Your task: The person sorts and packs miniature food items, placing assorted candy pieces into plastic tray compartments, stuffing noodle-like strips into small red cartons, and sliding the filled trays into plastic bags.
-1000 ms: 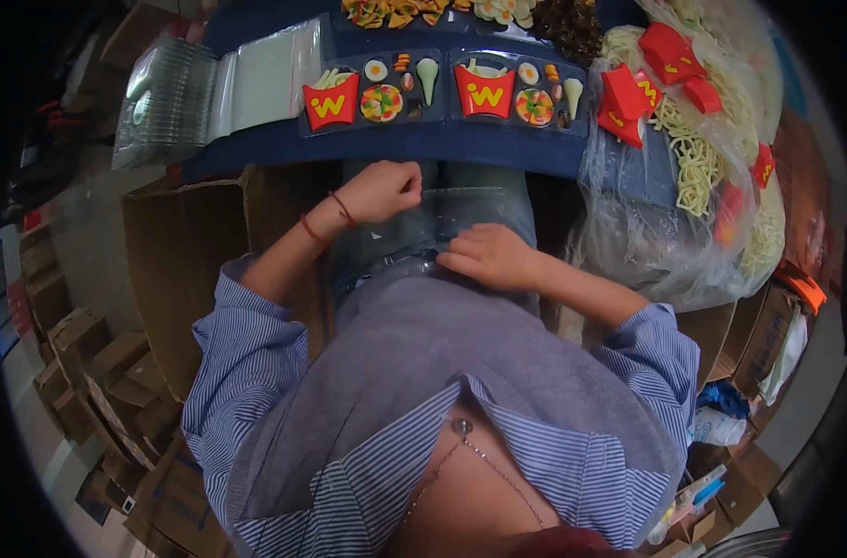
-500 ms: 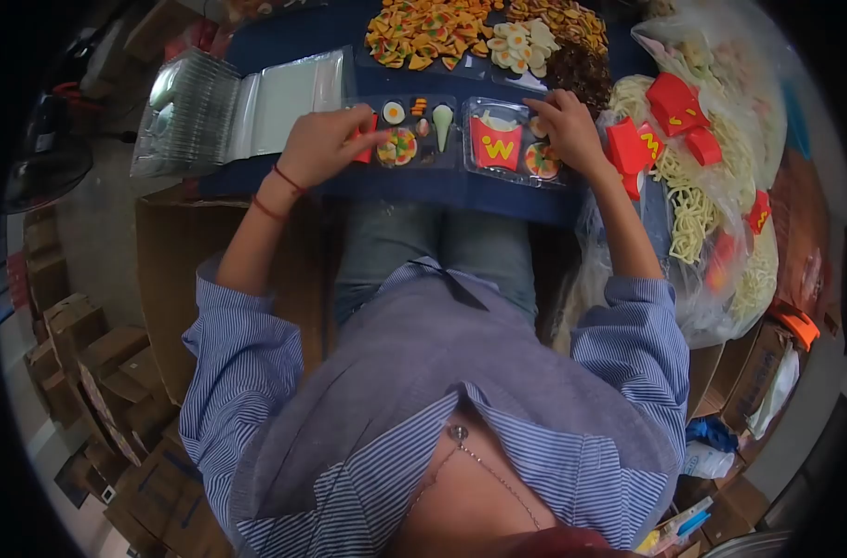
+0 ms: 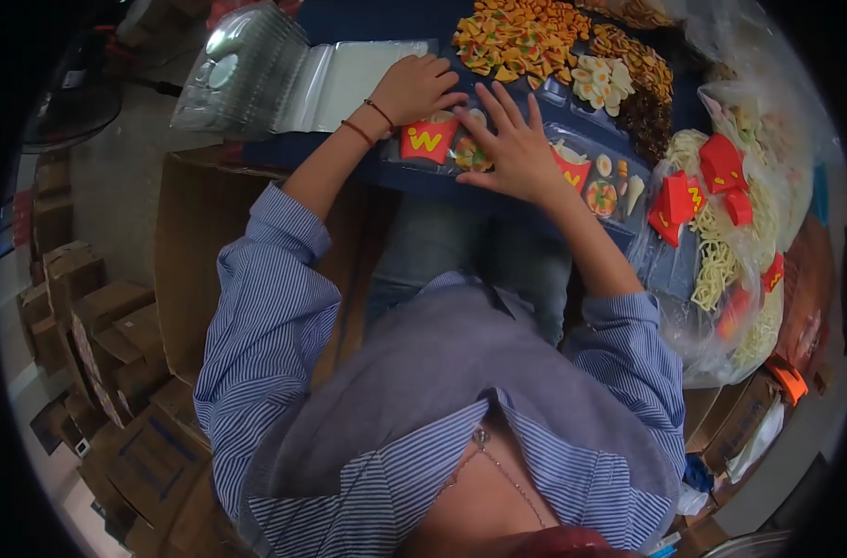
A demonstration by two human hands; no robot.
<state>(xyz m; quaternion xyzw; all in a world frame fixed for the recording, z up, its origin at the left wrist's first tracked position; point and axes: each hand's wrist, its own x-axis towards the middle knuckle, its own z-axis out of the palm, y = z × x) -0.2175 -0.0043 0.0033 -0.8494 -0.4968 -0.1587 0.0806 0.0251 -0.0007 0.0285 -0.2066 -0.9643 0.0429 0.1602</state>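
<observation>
My left hand [image 3: 419, 91] rests at the upper left of a clear plastic tray holding a red toy fries box [image 3: 428, 141] with a yellow squiggle. Its fingers reach over the tray's top edge, apart. Spread over the right part of the same tray is my right hand [image 3: 516, 153], its fingers stretched and partly covering a small toy pizza [image 3: 472, 153]. Beyond my right wrist lies a second clear pack, with another red fries box [image 3: 572, 167], a toy pizza [image 3: 601, 197] and small food pieces. My forearm hides some of it.
A row of clear plastic packs [image 3: 247, 79] stands at the left, beside an opened clear pack [image 3: 358, 79]. Piles of orange toy pieces [image 3: 516, 42] and toy eggs [image 3: 602, 82] lie at the back. Cream noodle-like strands [image 3: 714, 265] and red boxes [image 3: 721, 166] sit in plastic bags at right.
My right hand has left the right-hand pack and spread over the left tray. My left hand has moved up to that tray's top edge. The view has shifted, so things sit farther right.
</observation>
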